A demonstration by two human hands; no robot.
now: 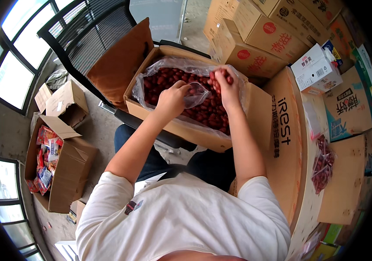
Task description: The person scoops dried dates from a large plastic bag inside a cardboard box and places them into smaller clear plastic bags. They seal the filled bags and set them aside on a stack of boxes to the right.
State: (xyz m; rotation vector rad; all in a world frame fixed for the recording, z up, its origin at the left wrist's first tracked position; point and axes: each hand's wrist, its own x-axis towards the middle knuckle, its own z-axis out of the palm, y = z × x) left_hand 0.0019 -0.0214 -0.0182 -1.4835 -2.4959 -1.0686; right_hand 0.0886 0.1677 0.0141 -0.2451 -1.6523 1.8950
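Note:
In front of me an open cardboard box (179,130), lined with a clear plastic bag (140,93), rests on an office chair (186,143) and is filled with dark red dried jujubes (205,114). My left hand (172,98) grips the rim of a small clear plastic bag (199,98) over the fruit. Beside it my right hand (225,83) is closed around several jujubes (217,83), just above the heap near the box's right end. What the small bag holds is hard to tell against the fruit behind it.
A brown cushion (124,65) leans on the chair back. To the right, a filled bag of jujubes (323,164) lies by a large flat carton (283,137); stacked cartons (264,39) stand beyond. On the left floor is a box of wrapped packets (72,173).

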